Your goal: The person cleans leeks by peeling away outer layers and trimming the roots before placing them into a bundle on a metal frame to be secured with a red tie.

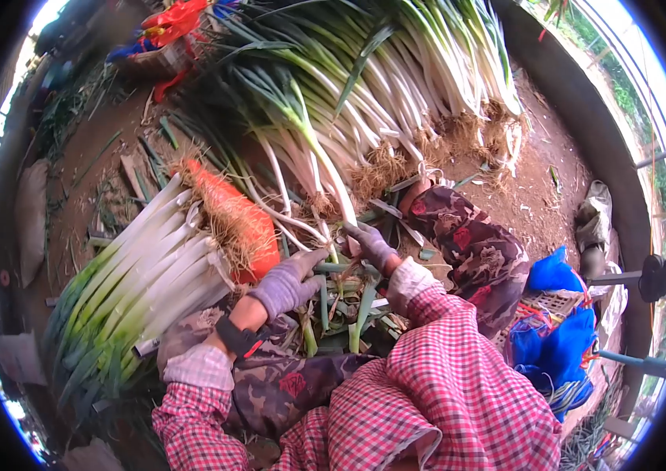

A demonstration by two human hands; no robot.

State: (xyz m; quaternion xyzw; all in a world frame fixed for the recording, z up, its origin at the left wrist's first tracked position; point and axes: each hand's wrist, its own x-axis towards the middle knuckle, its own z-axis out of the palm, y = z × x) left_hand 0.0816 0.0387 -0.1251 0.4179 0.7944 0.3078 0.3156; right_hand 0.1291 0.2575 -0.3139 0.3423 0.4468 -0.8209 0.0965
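My right hand (370, 245), in a grey-purple glove, is closed round the root end of a long leek (337, 188), whose green leaves point up and left. My left hand (290, 282), gloved too, is beside it with its fingers bent toward the leek's lower end; whether they grip anything is too small to tell. Leek trimmings (341, 302) lie under both hands, between the legs. At the left, a bundle of leeks (160, 251) rests with its roots on an orange cloth (235, 212).
A large pile of leeks (411, 86) lies ahead, roots toward me. A basket (556, 302) with blue material (556, 271) stands at the right. Red and blue material (172, 31) is at the upper left. A pale sack (596, 216) lies by the right wall.
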